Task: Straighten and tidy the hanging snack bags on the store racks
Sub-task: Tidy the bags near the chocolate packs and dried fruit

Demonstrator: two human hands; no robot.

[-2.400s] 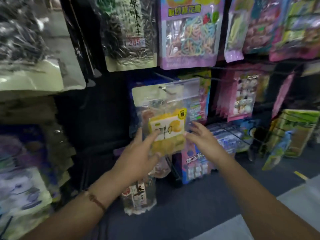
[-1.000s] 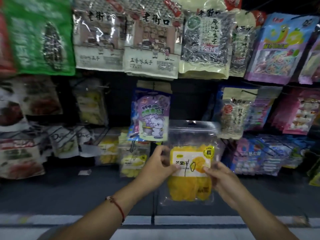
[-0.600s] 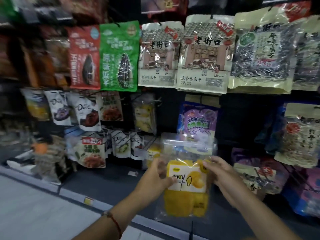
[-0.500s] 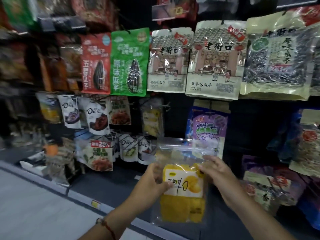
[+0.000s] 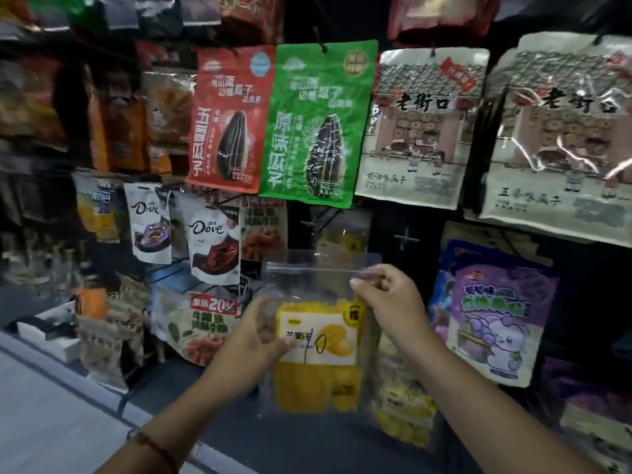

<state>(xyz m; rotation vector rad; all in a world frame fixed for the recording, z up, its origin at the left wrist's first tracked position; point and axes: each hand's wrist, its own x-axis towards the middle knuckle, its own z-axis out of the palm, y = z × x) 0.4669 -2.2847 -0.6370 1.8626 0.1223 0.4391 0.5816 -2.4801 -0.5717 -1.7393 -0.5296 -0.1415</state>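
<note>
Below the green seed bag (image 5: 313, 124), both hands pinch the mango bag's (image 5: 318, 340) edges: left hand (image 5: 253, 340) mid-side, right hand (image 5: 390, 299) seemingly top corner.

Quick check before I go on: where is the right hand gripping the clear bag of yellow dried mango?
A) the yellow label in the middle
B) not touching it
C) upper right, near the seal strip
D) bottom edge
C: the right hand pinches the dried mango bag at its upper right by the seal strip, while the left hand holds its left side.
</note>
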